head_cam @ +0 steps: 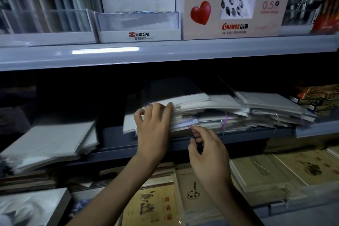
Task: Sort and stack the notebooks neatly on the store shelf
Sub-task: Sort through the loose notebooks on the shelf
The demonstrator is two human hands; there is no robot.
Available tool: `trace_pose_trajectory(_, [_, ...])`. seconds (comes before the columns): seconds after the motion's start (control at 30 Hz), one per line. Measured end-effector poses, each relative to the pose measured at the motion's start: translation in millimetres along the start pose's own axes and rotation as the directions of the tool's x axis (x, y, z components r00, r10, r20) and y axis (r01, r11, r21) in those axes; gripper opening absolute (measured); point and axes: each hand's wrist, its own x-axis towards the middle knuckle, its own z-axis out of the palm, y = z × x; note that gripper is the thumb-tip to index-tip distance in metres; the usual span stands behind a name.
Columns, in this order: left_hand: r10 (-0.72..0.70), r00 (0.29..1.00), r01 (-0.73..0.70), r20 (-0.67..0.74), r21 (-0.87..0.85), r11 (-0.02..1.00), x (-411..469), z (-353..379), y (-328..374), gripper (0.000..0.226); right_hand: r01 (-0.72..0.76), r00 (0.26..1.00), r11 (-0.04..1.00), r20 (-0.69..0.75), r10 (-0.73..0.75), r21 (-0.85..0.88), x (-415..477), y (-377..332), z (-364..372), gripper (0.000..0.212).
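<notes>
1. Nearest the lens, directly below the notebook pile (220, 108), yellow copybooks (156, 205) lie flat on the lower level.
2. The right hand (207, 150) works at the pile's front edge. Thumb and forefinger appear closed narrow on a purple ribbon (190, 130) that trails from the pile, and the other fingers are curled in.
3. The left hand (154, 126) takes the pile's left end, its fingers curled over the topmost covers and the thumb spread to the left.
4. The pile itself sits on the middle shelf (128, 145), slumped and fanned out to the right, with corners out of line and markers hanging over the lip.
5. Squaring it well likely means tucking each ribbon back inside first. The upper books can then be lifted as one block while the lower ones are held steady, so the loose covers do not slide off the front.
6. Left of the pile, spiral pads (55, 137) lean in a second heap.
7. Above the pile, pen display boxes (233, 16) line the top level.
</notes>
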Motion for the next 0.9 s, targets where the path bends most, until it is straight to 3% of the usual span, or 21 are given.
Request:
trace_pose_trajectory(0.13, [-0.013, 1.0, 0.016, 0.028, -0.11, 0.994, -1, -2, 0, 0.05, -0.072, 0.997, 0.992, 0.016, 0.071, 0.103, 3, -2, 1, 0.032])
trace_pose_trajectory(0.23, [0.138, 0.99, -0.136, 0.003, -0.151, 0.979, -6, 2, -2, 0.034, -0.138, 0.99, 0.97, 0.04, 0.132, 0.2, 6, -3, 3, 0.03])
trace_pose_trajectory(0.37, [0.089, 0.996, -0.09, -0.013, -0.152, 0.984, 3, 0, -4, 0.061, -0.225, 0.974, 0.931, 0.076, 0.212, 0.287, 11, -6, 6, 0.03])
trace_pose_trajectory(0.6, [0.039, 0.999, -0.043, -0.029, -0.132, 0.99, 8, -1, 1, 0.062, -0.276, 0.961, 0.896, 0.12, 0.249, 0.347, 14, -12, 14, 0.032])
trace_pose_trajectory(0.77, [0.003, 1.0, -0.007, -0.014, -0.281, 0.96, 10, -11, -3, 0.061, -0.383, 0.924, 0.734, 0.219, 0.314, 0.561, 22, -17, 9, 0.015])
trace_pose_trajectory(0.9, [-0.108, 0.993, 0.118, 0.048, -0.473, 0.873, 4, -23, -15, 0.067, -0.445, 0.895, 0.565, 0.331, 0.298, 0.695, 28, -26, -3, 0.035])
